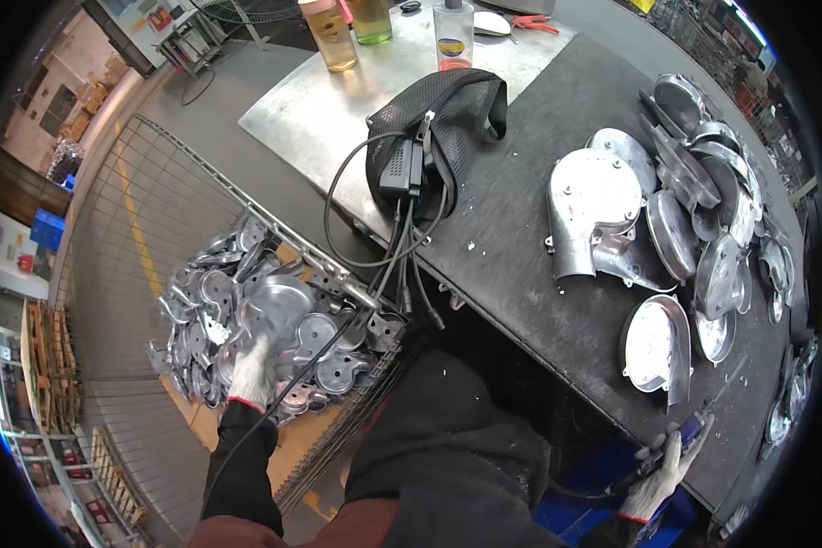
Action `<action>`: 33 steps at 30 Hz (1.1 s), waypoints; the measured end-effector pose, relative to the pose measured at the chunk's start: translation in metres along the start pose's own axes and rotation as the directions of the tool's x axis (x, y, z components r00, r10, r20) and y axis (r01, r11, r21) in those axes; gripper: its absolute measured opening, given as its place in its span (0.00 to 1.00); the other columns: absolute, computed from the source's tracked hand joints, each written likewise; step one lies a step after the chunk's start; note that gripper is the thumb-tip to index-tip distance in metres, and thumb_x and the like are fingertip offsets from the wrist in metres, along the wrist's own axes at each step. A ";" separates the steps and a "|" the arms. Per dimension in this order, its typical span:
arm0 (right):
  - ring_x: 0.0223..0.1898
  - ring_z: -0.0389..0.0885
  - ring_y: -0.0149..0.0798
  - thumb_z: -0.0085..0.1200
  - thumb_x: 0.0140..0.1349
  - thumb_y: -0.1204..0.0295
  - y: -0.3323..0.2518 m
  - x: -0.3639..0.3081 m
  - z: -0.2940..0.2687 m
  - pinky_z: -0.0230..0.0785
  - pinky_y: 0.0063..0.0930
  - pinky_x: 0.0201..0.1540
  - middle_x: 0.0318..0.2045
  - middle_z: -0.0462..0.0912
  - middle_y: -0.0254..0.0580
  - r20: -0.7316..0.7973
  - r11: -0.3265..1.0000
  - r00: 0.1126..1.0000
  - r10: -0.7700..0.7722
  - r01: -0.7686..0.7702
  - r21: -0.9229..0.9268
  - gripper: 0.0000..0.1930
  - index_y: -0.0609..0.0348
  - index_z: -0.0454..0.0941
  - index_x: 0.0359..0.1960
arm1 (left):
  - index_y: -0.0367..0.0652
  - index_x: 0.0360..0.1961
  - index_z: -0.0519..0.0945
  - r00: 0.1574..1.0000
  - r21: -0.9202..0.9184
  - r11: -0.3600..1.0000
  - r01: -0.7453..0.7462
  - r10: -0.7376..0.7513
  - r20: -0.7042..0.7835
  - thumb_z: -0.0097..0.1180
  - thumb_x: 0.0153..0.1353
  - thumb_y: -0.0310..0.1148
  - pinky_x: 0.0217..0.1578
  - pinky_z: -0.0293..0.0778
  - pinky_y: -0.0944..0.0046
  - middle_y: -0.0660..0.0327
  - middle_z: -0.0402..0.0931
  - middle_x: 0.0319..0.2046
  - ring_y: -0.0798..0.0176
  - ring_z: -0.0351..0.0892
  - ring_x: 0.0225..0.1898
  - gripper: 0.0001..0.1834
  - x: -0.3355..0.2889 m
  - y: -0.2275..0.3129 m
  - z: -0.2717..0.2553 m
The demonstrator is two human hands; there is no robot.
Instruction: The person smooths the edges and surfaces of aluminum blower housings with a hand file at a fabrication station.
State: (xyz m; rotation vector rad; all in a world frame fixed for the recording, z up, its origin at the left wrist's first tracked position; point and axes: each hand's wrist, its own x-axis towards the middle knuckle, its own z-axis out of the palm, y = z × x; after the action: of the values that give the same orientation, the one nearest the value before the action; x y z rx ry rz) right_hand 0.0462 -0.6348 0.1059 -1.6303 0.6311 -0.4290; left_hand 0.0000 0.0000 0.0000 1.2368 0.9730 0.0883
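My left hand (254,373), in a white glove with a red cuff, reaches into the wire basket (233,187) on the left. It is blurred by motion and closed on the edge of a round, shiny metal casting (279,306), also blurred. Beneath this casting lies a heap of similar castings (315,333). At the lower right, by the table's near edge, my gloved right hand (659,479) grips a grey hand tool (692,427). A thin rod or blade points away from the tool, and a dark hose or cable runs back past the hand.
A dark-topped table (530,265) carries several snail-shaped metal housings (595,196) on its right. A black mesh bag (452,123) with cables sits across its left edge. Bottles (454,36) and red-handled pliers (534,24) stand or lie at the back. Something blue (598,466) is below the near edge.
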 end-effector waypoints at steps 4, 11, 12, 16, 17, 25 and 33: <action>0.37 0.81 0.26 0.55 0.74 0.71 0.015 0.031 -0.022 0.78 0.18 0.27 0.47 0.81 0.42 -0.124 0.986 0.992 0.007 0.014 0.169 0.35 0.44 0.53 0.79 | 0.33 0.59 0.75 0.997 0.239 0.970 0.046 -0.061 0.053 0.58 0.72 0.45 0.39 0.83 0.50 0.48 0.83 0.44 0.51 0.86 0.41 0.26 -0.002 -0.004 0.061; 0.32 0.78 0.25 0.55 0.70 0.71 -0.001 0.022 -0.005 0.73 0.18 0.26 0.40 0.81 0.41 -0.253 0.974 0.955 0.157 -0.107 0.201 0.29 0.50 0.64 0.72 | 0.44 0.55 0.82 0.435 0.426 0.221 -0.877 -0.008 0.900 0.64 0.65 0.42 0.39 0.84 0.56 0.55 0.87 0.41 0.50 0.88 0.38 0.21 -0.093 0.004 0.235; 0.31 0.79 0.26 0.56 0.69 0.72 -0.009 0.022 0.018 0.74 0.19 0.25 0.40 0.80 0.41 -0.258 0.976 0.956 0.138 -0.087 0.200 0.31 0.49 0.62 0.74 | 0.47 0.56 0.83 0.276 0.261 0.154 -0.953 0.082 0.958 0.67 0.61 0.42 0.37 0.83 0.54 0.57 0.87 0.39 0.50 0.88 0.37 0.23 -0.108 0.017 0.263; 0.29 0.80 0.30 0.57 0.67 0.78 0.000 0.020 0.021 0.78 0.25 0.24 0.40 0.78 0.41 -0.184 0.938 0.976 0.112 -0.043 0.343 0.43 0.39 0.51 0.80 | 0.41 0.51 0.83 -0.235 -0.242 -0.040 -0.970 0.427 0.873 0.72 0.49 0.31 0.45 0.81 0.52 0.56 0.85 0.39 0.50 0.85 0.41 0.25 -0.159 0.041 0.369; 0.30 0.80 0.31 0.56 0.67 0.78 0.005 0.016 0.013 0.80 0.27 0.25 0.41 0.78 0.41 -0.165 0.938 0.982 0.095 -0.033 0.346 0.43 0.37 0.51 0.81 | 0.40 0.51 0.82 -0.385 -0.317 -0.219 -0.923 0.495 0.779 0.73 0.47 0.31 0.49 0.80 0.49 0.56 0.83 0.42 0.49 0.83 0.45 0.27 -0.172 0.046 0.395; 0.31 0.82 0.32 0.49 0.69 0.80 0.007 0.008 -0.007 0.84 0.30 0.28 0.44 0.78 0.45 -0.074 0.852 0.991 0.108 -0.053 0.521 0.42 0.44 0.46 0.82 | 0.57 0.35 0.85 -0.409 -0.300 -0.349 -0.888 0.298 0.863 0.74 0.35 0.36 0.56 0.71 0.45 0.71 0.80 0.31 0.61 0.82 0.42 0.20 -0.152 0.005 0.420; 0.61 0.83 0.50 0.62 0.55 0.73 0.008 -0.064 -0.069 0.75 0.36 0.63 0.64 0.78 0.60 0.386 0.980 0.913 0.129 -0.058 -0.191 0.45 0.65 0.58 0.77 | 0.55 0.34 0.85 -0.284 -0.207 -0.328 -0.922 0.206 0.936 0.73 0.37 0.41 0.66 0.62 0.29 0.58 0.79 0.56 0.33 0.69 0.66 0.18 -0.117 0.034 0.395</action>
State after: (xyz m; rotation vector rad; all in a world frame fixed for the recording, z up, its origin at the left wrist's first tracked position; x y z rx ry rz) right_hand -0.0465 -0.6494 0.1142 -1.7805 0.4439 0.0371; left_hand 0.2043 -0.3470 0.0946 2.3866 -1.3303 0.2314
